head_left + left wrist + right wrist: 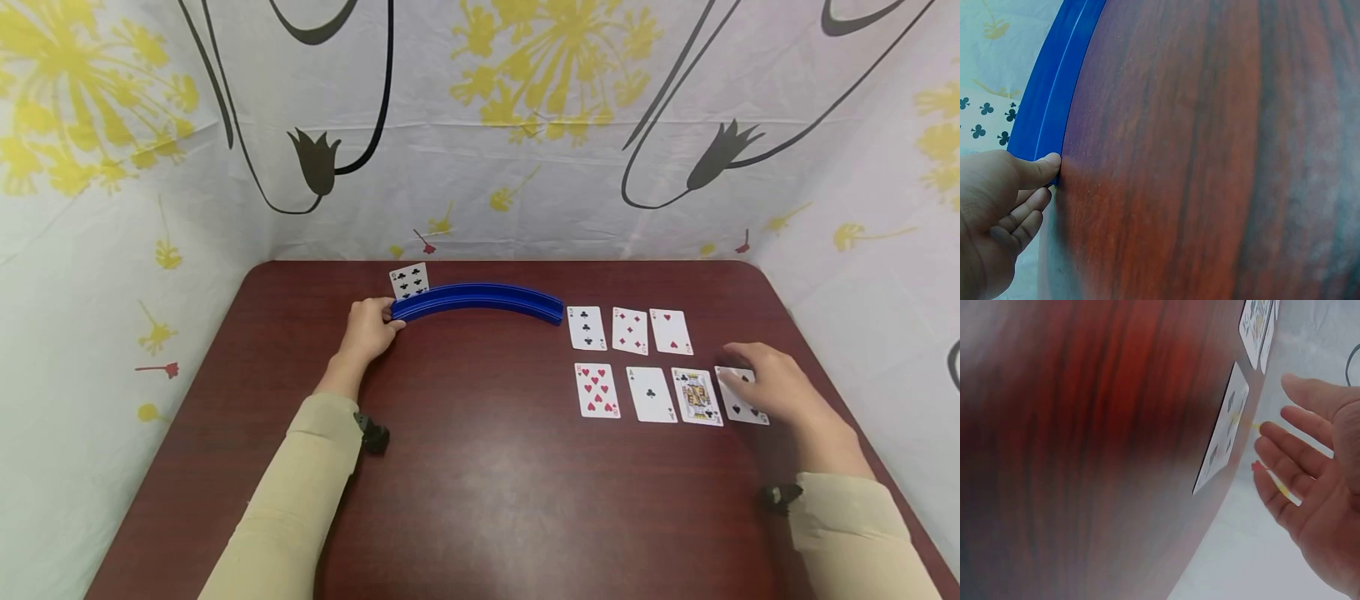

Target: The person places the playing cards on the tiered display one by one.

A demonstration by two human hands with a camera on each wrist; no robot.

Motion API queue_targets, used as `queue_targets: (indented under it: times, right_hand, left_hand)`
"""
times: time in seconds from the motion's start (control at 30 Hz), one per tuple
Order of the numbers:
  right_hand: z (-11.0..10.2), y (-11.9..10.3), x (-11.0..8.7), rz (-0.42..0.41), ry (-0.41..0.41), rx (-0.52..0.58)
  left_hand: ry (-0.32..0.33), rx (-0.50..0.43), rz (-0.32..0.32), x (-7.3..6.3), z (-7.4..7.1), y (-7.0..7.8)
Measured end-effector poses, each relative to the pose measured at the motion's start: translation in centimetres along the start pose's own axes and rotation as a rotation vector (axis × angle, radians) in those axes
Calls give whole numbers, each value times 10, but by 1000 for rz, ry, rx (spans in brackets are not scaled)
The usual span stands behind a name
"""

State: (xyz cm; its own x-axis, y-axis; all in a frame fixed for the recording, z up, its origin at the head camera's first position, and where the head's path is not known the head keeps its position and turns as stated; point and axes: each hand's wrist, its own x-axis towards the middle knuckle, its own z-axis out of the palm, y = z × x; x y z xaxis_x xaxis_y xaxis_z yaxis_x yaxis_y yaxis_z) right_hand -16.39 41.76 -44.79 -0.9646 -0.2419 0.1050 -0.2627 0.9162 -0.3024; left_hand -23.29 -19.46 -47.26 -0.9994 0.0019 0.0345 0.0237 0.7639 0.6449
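Pinching the holder [480, 296] at one end, the left hand [371, 323] had one card [408, 280] apparently racked just beyond its fingers. Seven others [597, 390] lay flat, not yet racked, the spade card [744, 412] nearest the right hand [777, 382], whose fingers were loosely spread, empty.

The left sleeve [296, 496] and right sleeve [855, 525] were plain beige, their cuffs [322, 425] ending well behind the bare fingers [1294, 450]. A small black device [373, 435] sat at the inner edge of each cuff.
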Motion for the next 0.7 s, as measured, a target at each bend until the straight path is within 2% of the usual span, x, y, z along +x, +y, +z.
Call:
queue_targets:
  times: [0.3, 0.7]
  right_hand:
    - [-4, 15, -9, -21, -155, -15]
    - [-7, 23, -12, -46, -187, 10]
  left_hand:
    - [-9, -3, -6, 1, -1, 0]
    - [-14, -1, -4, 1, -1, 0]
